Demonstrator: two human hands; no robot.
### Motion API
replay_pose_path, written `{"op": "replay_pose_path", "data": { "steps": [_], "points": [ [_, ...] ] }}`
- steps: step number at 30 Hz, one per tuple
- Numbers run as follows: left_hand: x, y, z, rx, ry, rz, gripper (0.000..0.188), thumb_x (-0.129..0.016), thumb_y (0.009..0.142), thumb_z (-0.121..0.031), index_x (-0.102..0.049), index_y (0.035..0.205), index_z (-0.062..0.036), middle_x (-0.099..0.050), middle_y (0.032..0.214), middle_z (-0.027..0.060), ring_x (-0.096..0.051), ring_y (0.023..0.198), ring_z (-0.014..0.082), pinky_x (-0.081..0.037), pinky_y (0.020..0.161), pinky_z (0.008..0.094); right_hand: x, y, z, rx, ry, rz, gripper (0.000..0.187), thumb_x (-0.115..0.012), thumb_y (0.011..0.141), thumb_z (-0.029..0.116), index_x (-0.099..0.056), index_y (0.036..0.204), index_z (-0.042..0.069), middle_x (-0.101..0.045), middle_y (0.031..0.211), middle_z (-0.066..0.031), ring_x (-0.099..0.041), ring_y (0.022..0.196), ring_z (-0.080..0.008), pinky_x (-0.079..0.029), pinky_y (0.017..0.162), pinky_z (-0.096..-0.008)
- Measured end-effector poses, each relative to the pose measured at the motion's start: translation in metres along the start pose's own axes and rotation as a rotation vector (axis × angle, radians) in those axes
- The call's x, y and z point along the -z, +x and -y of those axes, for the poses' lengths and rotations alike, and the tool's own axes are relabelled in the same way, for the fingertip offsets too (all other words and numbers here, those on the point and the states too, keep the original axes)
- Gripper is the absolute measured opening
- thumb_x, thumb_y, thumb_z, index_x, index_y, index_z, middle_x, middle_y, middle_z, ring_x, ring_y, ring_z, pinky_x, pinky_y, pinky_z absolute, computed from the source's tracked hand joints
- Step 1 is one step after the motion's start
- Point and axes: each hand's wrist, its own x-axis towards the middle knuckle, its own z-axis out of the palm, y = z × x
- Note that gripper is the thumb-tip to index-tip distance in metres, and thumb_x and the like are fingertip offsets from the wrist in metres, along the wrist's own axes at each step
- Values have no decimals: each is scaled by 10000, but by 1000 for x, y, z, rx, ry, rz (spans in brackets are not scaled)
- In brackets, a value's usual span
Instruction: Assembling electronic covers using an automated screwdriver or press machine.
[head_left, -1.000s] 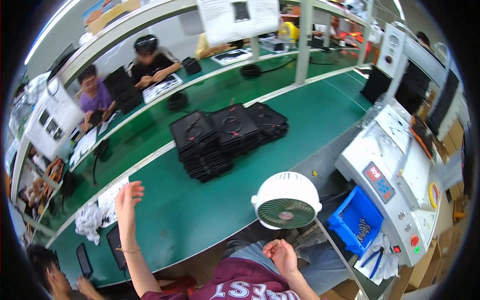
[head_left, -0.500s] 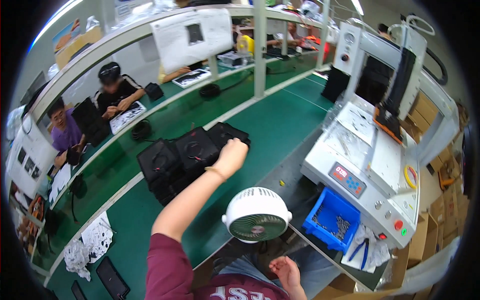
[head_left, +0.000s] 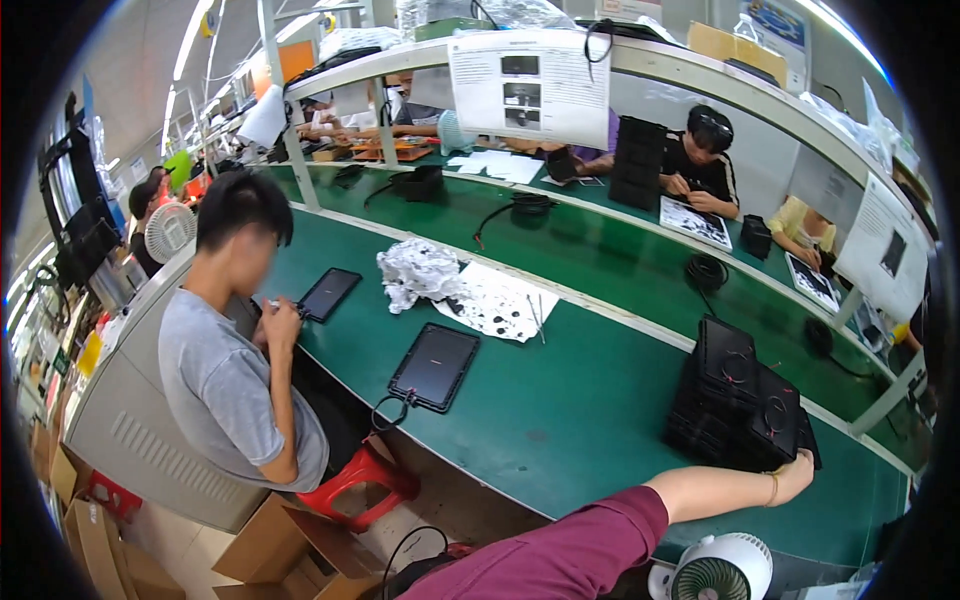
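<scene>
My left hand (head_left: 795,478), in a maroon sleeve with a thin band at the wrist, reaches to the right side of the stacked black casings. Its fingers are bent around the edge of a black casing (head_left: 813,440) at the right of the group; their tips are partly hidden. Beside it, more flat black rectangular casings (head_left: 728,355) are piled up, with coiled thin black cables and small red bits on top. My right hand is out of view.
A white fan (head_left: 715,570) stands near my forearm. On the green table lie a black screen panel with a cable (head_left: 435,365), a spotted white sheet (head_left: 500,305) and crumpled white wrap (head_left: 418,272). A co-worker (head_left: 235,370) sits at left on a red stool (head_left: 365,485), beside another panel (head_left: 330,293).
The view has swung left, bringing the seated co-worker into sight. My left hand stays at the right edge of the black stack. My right hand has left the picture.
</scene>
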Motion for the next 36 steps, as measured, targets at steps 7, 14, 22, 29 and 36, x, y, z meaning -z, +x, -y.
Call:
{"op": "replay_pose_path", "data": {
  "steps": [7, 14, 22, 29, 36],
  "points": [
    [27, 26, -8, 348, -339, 16, 229, -541, 821, -98, -578, 992, 51, -582, 1014, 208, -612, 936, 202, -517, 657, 177, 4, 11, 14, -26, -13, -63, 321, -521, 920, 410, -610, 956, 103, -623, 992, -72, -554, 913, -221, -442, 791, -405],
    [28, 15, -6, 186, -323, -261, 216, -554, 813, -87, -575, 977, 51, -556, 1066, 236, -636, 841, 206, -527, 670, 207, 17, 8, 4, 23, -5, -211, 256, -540, 924, 352, -600, 918, 104, -615, 958, -63, -543, 876, -211, -433, 768, -361],
    [73, -7, 17, 105, -775, -444, 243, -572, 757, -61, -534, 967, 58, -518, 1135, 315, -646, 726, 257, -549, 620, 298, -26, 1, 5, 48, -254, -196, 344, -528, 919, 434, -616, 947, 103, -628, 896, -51, -541, 783, -192, -443, 707, -358],
    [208, -64, 80, -186, -991, -491, 159, -560, 712, -24, -501, 857, 2, -510, 908, 163, -592, 794, 274, -535, 537, 305, -56, -37, 65, 353, -670, 98, 310, -490, 947, 247, -644, 962, -22, -664, 825, -133, -550, 665, -130, -470, 656, -280],
    [261, -129, 84, -498, -1193, -625, 200, -665, 788, 9, -602, 936, 128, -597, 1070, 305, -675, 841, 330, -568, 678, 321, -75, -116, 118, 793, -420, 38, 446, -447, 991, 337, -590, 1066, -78, -671, 895, -178, -609, 660, -147, -462, 559, -243]
  ]
}}
